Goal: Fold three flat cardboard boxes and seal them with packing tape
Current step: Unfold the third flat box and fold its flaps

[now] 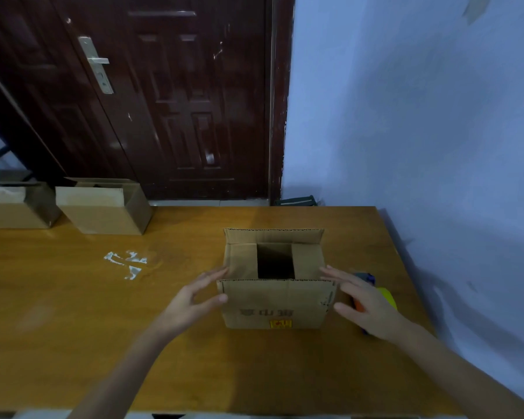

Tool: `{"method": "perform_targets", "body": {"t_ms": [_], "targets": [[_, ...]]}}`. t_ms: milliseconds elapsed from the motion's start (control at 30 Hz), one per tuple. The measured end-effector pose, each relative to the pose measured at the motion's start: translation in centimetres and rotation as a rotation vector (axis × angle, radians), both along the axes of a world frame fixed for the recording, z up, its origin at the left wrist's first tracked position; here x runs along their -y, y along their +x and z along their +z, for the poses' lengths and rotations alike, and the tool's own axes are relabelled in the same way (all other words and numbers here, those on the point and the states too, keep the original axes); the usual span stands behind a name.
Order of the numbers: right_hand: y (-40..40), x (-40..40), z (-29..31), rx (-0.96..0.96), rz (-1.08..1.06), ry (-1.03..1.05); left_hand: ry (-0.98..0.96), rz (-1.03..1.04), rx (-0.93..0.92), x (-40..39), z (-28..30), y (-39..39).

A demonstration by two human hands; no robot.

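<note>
Open table [73,313] left of the centre box [274,303]; only tape scraps [127,263] there. Right side tight: coloured object [386,294], possibly a tape dispenser, sits between box and wall [436,146]. Two boxes [103,207] block far left edge. Box mouth open between side flaps.

Box near face: on the cardboard box [274,300] in the middle of the counter I see three dark printed characters, too blurred for me to read.
Sticker: a small yellow label with red marks [280,324] sits just below them; I cannot read it.
Elsewhere: I find no legible text.
</note>
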State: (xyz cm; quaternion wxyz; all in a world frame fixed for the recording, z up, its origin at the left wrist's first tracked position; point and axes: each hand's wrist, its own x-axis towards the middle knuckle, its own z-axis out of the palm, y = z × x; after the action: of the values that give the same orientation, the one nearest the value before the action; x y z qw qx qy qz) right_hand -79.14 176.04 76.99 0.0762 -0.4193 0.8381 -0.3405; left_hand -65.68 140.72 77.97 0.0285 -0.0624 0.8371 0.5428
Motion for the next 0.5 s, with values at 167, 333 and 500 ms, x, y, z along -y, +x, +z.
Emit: {"method": "perform_targets", "body": {"t_ms": [167,333,500], "targets": [[1.2,1.2,0.1,0.003,-0.106,0.017,0.026,0.100,-0.026,-1.1,-1.1,-0.4],[0.5,2.1,0.1,0.063,-0.254,-0.020,0.024,0.234,-0.055,-1.5,-1.6,-1.3],[-0.2,2.6,0.4,0.018,-0.247,0.006,-0.073,0.260,-0.038,-1.4,-2.1,-2.5]]}}
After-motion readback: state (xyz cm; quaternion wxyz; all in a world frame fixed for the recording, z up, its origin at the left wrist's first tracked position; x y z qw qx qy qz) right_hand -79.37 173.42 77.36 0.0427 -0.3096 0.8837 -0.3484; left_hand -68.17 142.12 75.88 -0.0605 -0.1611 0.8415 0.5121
